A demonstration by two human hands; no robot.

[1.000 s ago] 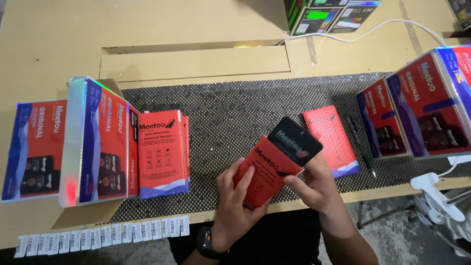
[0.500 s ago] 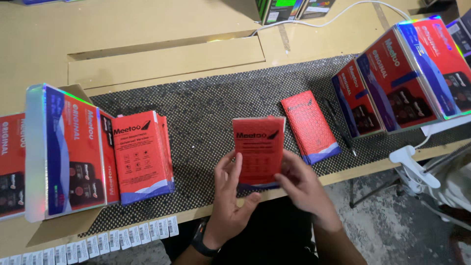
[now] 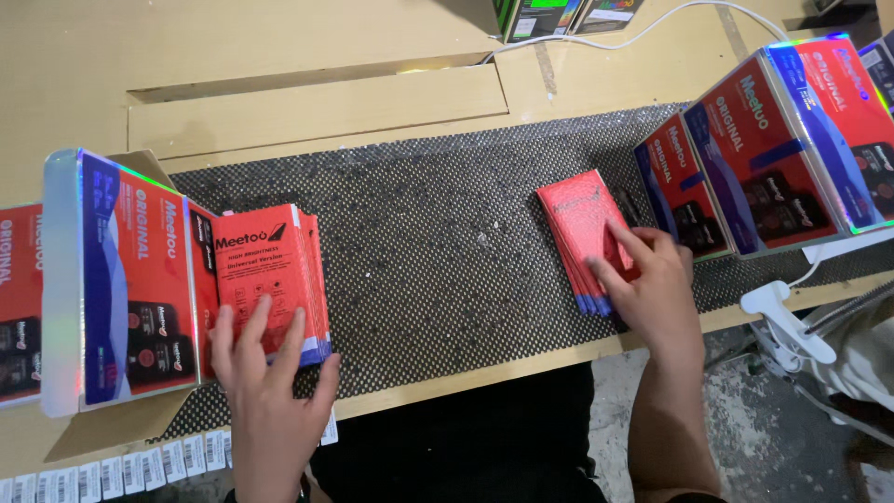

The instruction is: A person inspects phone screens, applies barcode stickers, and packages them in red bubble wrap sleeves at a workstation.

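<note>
Red stack (image 3: 270,279) lies under left hand (image 3: 265,373), fingers spread flat; right hand (image 3: 656,289) presses flat red packets (image 3: 582,233), fingers loosely spread.

The small boxes (image 3: 270,279) on the left are bright red with a blue edge and black writing. The flat packets (image 3: 585,237) on the right are red with blue ends. The big boxes on the left (image 3: 121,279) and the big boxes on the far right (image 3: 792,140) are red and blue with shiny rainbow edges. The mat (image 3: 447,233) is black with tiny pale dots. The table (image 3: 279,56) is light tan. The strip of labels (image 3: 121,466) near the front is white with black stripes.
</note>
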